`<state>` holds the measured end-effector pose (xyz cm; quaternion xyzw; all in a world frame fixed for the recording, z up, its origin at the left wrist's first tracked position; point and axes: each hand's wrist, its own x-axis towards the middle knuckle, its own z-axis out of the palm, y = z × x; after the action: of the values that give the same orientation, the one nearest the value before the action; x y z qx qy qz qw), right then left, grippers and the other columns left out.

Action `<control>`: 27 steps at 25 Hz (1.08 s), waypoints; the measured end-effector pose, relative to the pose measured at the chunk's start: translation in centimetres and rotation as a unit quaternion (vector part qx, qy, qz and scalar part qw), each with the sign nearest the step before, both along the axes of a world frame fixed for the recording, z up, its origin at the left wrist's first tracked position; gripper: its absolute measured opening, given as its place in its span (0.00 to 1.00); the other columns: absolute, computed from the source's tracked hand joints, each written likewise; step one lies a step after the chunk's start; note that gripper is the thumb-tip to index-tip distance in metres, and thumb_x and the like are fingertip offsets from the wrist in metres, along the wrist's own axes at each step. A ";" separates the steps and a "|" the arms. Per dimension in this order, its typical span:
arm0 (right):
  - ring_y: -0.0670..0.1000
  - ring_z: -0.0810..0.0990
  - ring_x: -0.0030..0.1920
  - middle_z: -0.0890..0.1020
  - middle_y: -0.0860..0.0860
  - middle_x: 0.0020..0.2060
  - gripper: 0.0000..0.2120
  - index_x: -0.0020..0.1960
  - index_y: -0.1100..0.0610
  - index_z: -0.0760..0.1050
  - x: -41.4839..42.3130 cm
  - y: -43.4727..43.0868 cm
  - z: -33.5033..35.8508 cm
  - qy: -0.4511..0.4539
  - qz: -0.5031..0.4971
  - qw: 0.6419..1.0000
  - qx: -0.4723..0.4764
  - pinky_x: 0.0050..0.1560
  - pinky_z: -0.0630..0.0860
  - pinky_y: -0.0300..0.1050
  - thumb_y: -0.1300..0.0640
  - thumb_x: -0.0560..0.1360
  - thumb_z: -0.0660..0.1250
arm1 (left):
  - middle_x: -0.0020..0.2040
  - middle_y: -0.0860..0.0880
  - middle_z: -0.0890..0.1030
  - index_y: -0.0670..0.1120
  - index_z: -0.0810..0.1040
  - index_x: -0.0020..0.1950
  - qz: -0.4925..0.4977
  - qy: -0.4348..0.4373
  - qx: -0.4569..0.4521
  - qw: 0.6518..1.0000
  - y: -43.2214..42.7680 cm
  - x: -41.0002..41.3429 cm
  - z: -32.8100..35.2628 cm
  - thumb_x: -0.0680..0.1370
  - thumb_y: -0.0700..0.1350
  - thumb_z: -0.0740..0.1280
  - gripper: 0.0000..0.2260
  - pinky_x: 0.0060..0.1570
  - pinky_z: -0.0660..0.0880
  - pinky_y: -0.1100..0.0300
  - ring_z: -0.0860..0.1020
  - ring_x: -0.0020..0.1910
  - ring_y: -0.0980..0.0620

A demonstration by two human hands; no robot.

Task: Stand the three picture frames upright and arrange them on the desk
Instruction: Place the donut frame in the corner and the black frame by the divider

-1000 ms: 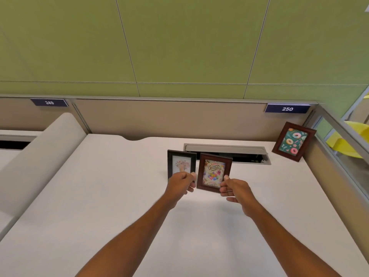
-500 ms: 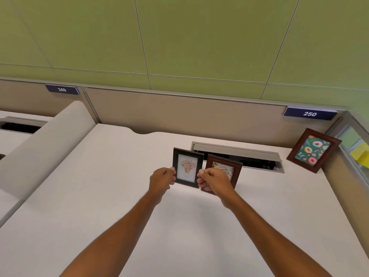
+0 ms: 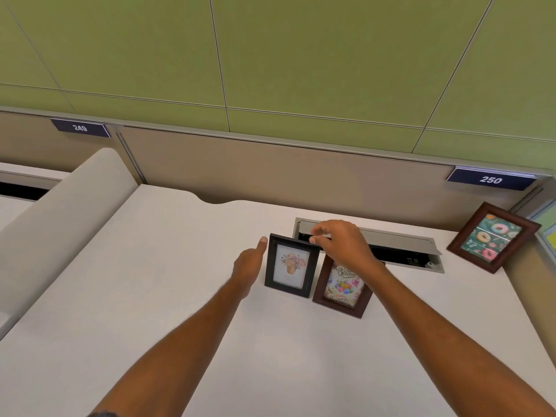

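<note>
Desk [image 3: 150, 296] holds black frame [image 3: 291, 266] upright, portrait.

**Readable text on the desk and partition**

A dark blue plate [image 3: 80, 128] on the left of the partition [image 3: 270, 173] reads "249" in white. A matching plate [image 3: 491, 179] at the right reads "250". The brown frame [image 3: 341, 285] holds a balloon card with script lettering: "Birthd…" shows at the top, its beginning hidden behind the right hand [image 3: 343, 243], and "HAPPY" with a partly legible "Birthday" runs along the bottom. The black frame [image 3: 291, 266] and the donut frame [image 3: 493, 236] carry no readable words.
</note>
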<state>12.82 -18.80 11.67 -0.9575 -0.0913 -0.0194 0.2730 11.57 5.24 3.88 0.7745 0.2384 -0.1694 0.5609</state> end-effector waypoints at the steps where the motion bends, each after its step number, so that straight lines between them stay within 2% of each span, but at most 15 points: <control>1: 0.50 0.86 0.59 0.90 0.46 0.56 0.13 0.61 0.51 0.87 0.5 0.0 -0.2 0.010 0.011 0.999 -0.031 0.66 0.78 0.54 0.47 0.80 0.75 | 0.73 0.43 0.80 0.44 0.78 0.72 -0.013 0.010 -0.019 1.000 0.0 0.6 -0.3 0.84 0.71 0.54 0.35 0.71 0.71 0.44 0.76 0.71 0.40; 2: 0.50 0.86 0.60 0.90 0.46 0.56 0.14 0.62 0.51 0.87 0.8 0.1 -0.4 0.021 0.021 0.998 -0.057 0.69 0.75 0.54 0.46 0.79 0.75 | 0.75 0.44 0.79 0.45 0.78 0.72 -0.029 0.016 -0.036 0.999 -0.1 1.0 -0.7 0.84 0.71 0.52 0.35 0.77 0.67 0.41 0.74 0.75 0.39; 4: 0.49 0.85 0.62 0.90 0.45 0.56 0.15 0.63 0.50 0.87 1.2 0.3 -1.0 0.033 0.035 0.994 -0.095 0.71 0.71 0.54 0.45 0.79 0.75 | 0.76 0.44 0.79 0.48 0.78 0.71 -0.054 0.024 -0.060 0.996 -0.3 1.9 -1.4 0.85 0.71 0.49 0.34 0.80 0.62 0.38 0.72 0.78 0.39; 6: 0.50 0.85 0.60 0.90 0.46 0.56 0.14 0.63 0.49 0.87 1.4 0.7 -1.8 0.028 0.037 0.993 -0.106 0.71 0.69 0.54 0.46 0.79 0.75 | 0.74 0.44 0.81 0.49 0.79 0.69 -0.056 0.034 -0.081 0.995 -0.4 2.8 -2.0 0.85 0.69 0.49 0.31 0.80 0.63 0.37 0.76 0.75 0.40; 7: 0.50 0.86 0.59 0.90 0.46 0.55 0.13 0.62 0.49 0.87 1.4 0.9 -2.1 0.023 0.033 0.994 -0.105 0.71 0.70 0.55 0.48 0.80 0.75 | 0.71 0.45 0.83 0.50 0.80 0.65 -0.053 0.041 -0.090 0.994 -0.3 3.1 -2.3 0.86 0.68 0.50 0.29 0.79 0.64 0.38 0.78 0.72 0.41; 10: 0.51 0.86 0.56 0.90 0.47 0.53 0.09 0.59 0.50 0.88 1.6 1.2 -3.0 0.012 0.020 0.995 -0.101 0.72 0.71 0.57 0.50 0.81 0.74 | 0.56 0.49 0.86 0.53 0.80 0.53 -0.044 0.068 -0.110 0.991 -0.1 4.0 -3.1 0.87 0.67 0.51 0.25 0.77 0.66 0.38 0.81 0.65 0.43; 12: 0.52 0.85 0.56 0.90 0.47 0.53 0.09 0.59 0.50 0.88 1.8 1.2 -3.4 0.016 0.014 0.995 -0.098 0.72 0.69 0.55 0.50 0.81 0.74 | 0.52 0.52 0.86 0.55 0.80 0.51 -0.040 0.073 -0.123 0.989 -0.2 4.4 -3.4 0.86 0.68 0.51 0.24 0.77 0.68 0.39 0.81 0.61 0.45; 15: 0.52 0.85 0.57 0.91 0.47 0.53 0.10 0.60 0.51 0.88 2.0 1.2 -3.5 0.021 0.012 0.995 -0.092 0.73 0.70 0.54 0.51 0.80 0.75 | 0.62 0.46 0.85 0.55 0.79 0.53 -0.019 0.078 -0.152 0.985 -0.7 4.6 -3.3 0.86 0.68 0.51 0.24 0.77 0.70 0.38 0.81 0.67 0.41; 18: 0.51 0.86 0.56 0.91 0.48 0.52 0.10 0.60 0.52 0.88 2.1 1.3 -3.7 0.030 0.007 0.996 -0.080 0.71 0.75 0.54 0.52 0.80 0.76 | 0.73 0.43 0.81 0.53 0.76 0.66 -0.015 0.082 -0.181 0.980 -0.7 4.5 -3.0 0.85 0.70 0.52 0.26 0.78 0.70 0.37 0.78 0.74 0.38; 20: 0.51 0.87 0.56 0.91 0.49 0.52 0.09 0.59 0.53 0.89 2.0 1.5 -3.7 0.036 0.007 0.997 -0.070 0.69 0.77 0.56 0.54 0.79 0.76 | 0.74 0.43 0.81 0.53 0.75 0.72 -0.022 0.085 -0.202 0.975 -0.4 4.4 -2.8 0.83 0.73 0.51 0.30 0.79 0.68 0.36 0.77 0.74 0.37; 24: 0.50 0.88 0.52 0.91 0.49 0.50 0.07 0.55 0.54 0.90 1.8 2.2 -3.2 0.018 0.018 0.998 -0.049 0.65 0.81 0.52 0.57 0.78 0.78 | 0.67 0.44 0.84 0.54 0.78 0.70 -0.051 0.075 -0.232 0.968 0.6 3.7 -2.1 0.79 0.77 0.54 0.34 0.80 0.68 0.37 0.80 0.71 0.39; 27: 0.49 0.88 0.50 0.91 0.48 0.48 0.06 0.54 0.54 0.90 2.0 3.3 -2.5 0.008 0.033 0.998 -0.046 0.61 0.82 0.50 0.57 0.78 0.77 | 0.70 0.45 0.83 0.52 0.77 0.73 -0.071 0.071 -0.242 0.965 2.0 2.8 -1.3 0.71 0.84 0.55 0.45 0.81 0.67 0.39 0.78 0.74 0.41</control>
<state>14.80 -15.49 9.18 -0.9656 -0.1217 0.0012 0.2300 14.33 7.28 2.61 0.6164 0.1741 -0.3159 0.7000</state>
